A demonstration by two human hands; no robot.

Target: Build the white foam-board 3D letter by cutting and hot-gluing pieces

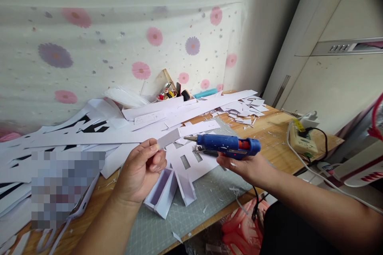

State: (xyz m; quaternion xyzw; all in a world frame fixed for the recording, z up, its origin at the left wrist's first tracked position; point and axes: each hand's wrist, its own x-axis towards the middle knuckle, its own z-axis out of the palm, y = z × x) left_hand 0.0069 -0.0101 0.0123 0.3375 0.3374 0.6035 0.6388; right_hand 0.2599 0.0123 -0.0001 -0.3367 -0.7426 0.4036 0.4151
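Between thumb and fingers, my left hand [146, 167] pinches a small white foam board strip [169, 139]. My right hand [245, 167] is wrapped round the handle of a blue glue gun [223, 144]. Its nozzle points left and comes close to the strip's right end; whether they touch I cannot tell. Below the hands, a small white open box [161, 193] and a folded white board piece [185, 187] stand on the grey cutting mat [206, 207]. Behind them lies a white board sheet [194, 167] with rectangular cut-outs, partly hidden by the box.
Long white board strips [89, 137] cover the table's left and back. Scraps [242, 109] are heaped at the back right. A tool container [167, 95] stands by the wall. A power strip [302, 139] with cables sits at right, and a red plastic bag [245, 223] is below the edge.
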